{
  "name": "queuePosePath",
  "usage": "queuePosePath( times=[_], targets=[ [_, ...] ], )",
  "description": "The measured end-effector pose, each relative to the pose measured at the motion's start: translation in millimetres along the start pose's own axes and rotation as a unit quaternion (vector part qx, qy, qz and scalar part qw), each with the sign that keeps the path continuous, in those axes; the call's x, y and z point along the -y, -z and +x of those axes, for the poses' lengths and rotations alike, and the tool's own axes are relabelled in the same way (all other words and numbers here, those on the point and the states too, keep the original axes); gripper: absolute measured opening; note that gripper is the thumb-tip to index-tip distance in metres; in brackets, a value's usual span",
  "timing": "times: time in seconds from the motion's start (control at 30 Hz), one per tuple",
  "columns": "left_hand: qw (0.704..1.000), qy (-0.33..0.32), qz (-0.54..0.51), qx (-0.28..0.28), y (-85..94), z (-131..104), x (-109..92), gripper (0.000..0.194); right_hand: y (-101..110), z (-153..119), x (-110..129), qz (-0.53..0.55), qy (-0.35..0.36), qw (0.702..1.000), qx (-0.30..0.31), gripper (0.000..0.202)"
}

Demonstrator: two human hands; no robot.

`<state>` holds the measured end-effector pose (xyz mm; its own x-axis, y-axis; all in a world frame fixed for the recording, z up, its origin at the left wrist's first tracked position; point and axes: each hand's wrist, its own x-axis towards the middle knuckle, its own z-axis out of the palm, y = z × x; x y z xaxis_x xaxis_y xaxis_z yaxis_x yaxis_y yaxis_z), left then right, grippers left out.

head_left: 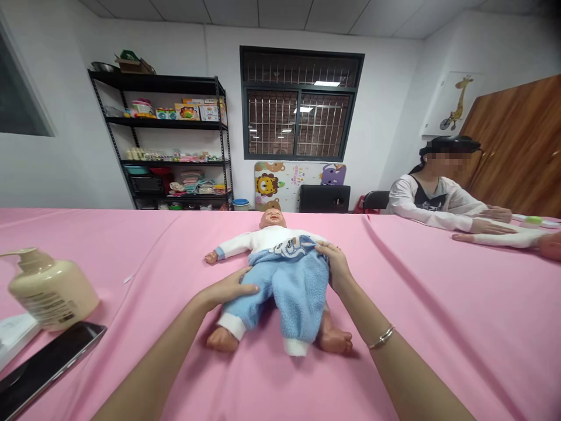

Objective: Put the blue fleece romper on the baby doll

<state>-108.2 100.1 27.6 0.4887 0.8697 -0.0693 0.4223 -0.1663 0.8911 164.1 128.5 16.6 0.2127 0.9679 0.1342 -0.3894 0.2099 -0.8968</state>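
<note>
A baby doll (272, 219) lies on its back on a pink-covered table, its head away from me. It wears a white top with blue cuffs and light-blue fleece pants (302, 292) with white cuffs. One doll foot (223, 339) sticks out of the left pant cuff. On the right, the other foot (335, 340) shows outside the pants, beside a pant leg that hangs loose. My left hand (230, 286) is closed around the pants at the left hip, some fingers hidden. My right hand (333, 260) pinches the waistband at the right, near a cartoon animal print.
A pump bottle (56, 289) and a phone (48, 365) lie at the left, beside a white box (15, 339). At the right, a person (432, 187) sits with hands on another doll (508, 238). Stocked shelves (162, 121) stand behind the table.
</note>
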Motion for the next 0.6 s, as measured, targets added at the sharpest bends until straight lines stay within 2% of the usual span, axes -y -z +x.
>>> queuePosePath(
  times=[0.07, 0.13, 0.17, 0.2, 0.27, 0.3, 0.33, 0.37, 0.4, 0.43, 0.47, 0.5, 0.53, 0.57, 0.6],
  targets=[
    [0.984, -0.010, 0.116, -0.133, -4.1, 0.4, -3.5, 0.047, -6.6, -6.2, 3.2, -0.016, 0.016, 0.999, 0.046, 0.025],
    [0.931, -0.059, 0.210, -0.292, -9.2, -0.1, -8.9, 0.044, -15.4, -15.8, 7.3, -0.034, 0.036, 0.991, 0.121, 0.024],
    [0.899, -0.106, 0.244, -0.348, -12.0, -0.6, -11.9, 0.047, -20.1, -21.4, 9.7, -0.044, 0.041, 0.984, 0.168, 0.025],
    [0.870, -0.164, 0.273, -0.377, -14.9, -1.2, -14.7, 0.055, -24.7, -27.3, 12.1, -0.055, 0.040, 0.973, 0.219, 0.026],
    [0.826, -0.279, 0.329, -0.363, -21.0, -2.5, -19.6, 0.073, -32.7, -37.9, 16.1, -0.079, 0.014, 0.944, 0.320, 0.031],
    [0.812, -0.320, 0.355, -0.336, -24.0, -3.2, -21.5, 0.071, -35.6, -41.7, 17.2, -0.092, 0.001, 0.930, 0.356, 0.033],
    [0.803, -0.348, 0.375, -0.307, -26.9, -4.0, -23.1, 0.060, -37.3, -44.0, 17.3, -0.109, -0.003, 0.923, 0.369, 0.036],
    [0.800, -0.366, 0.384, -0.280, -29.4, -5.0, -24.5, 0.043, -37.7, -44.5, 16.1, -0.136, 0.010, 0.926, 0.351, 0.037],
    [0.803, -0.376, 0.383, -0.259, -31.6, -6.1, -25.8, 0.027, -36.4, -43.3, 13.6, -0.178, 0.037, 0.935, 0.303, 0.039],
    [0.809, -0.384, 0.373, -0.242, -33.5, -7.4, -27.0, 0.017, -33.6, -40.5, 9.6, -0.240, 0.070, 0.941, 0.230, 0.040],
    [0.817, -0.389, 0.357, -0.229, -34.9, -8.8, -28.1, 0.013, -29.4, -36.6, 4.5, -0.314, 0.098, 0.932, 0.149, 0.043],
    [0.826, -0.394, 0.339, -0.219, -36.1, -10.3, -29.1, 0.012, -24.2, -32.0, -1.5, -0.391, 0.107, 0.911, 0.080, 0.049],
    [0.832, -0.397, 0.322, -0.214, -37.3, -11.7, -29.9, 0.011, -18.5, -27.2, -7.8, -0.459, 0.096, 0.883, 0.036, 0.056],
    [0.838, -0.397, 0.309, -0.212, -38.4, -12.9, -30.4, 0.009, -12.9, -22.6, -13.9, -0.504, 0.073, 0.860, 0.019, 0.062],
    [0.843, -0.393, 0.300, -0.212, -39.6, -13.9, -30.7, 0.006, -7.9, -18.7, -19.2, -0.521, 0.044, 0.852, 0.026, 0.065]
  ],
)
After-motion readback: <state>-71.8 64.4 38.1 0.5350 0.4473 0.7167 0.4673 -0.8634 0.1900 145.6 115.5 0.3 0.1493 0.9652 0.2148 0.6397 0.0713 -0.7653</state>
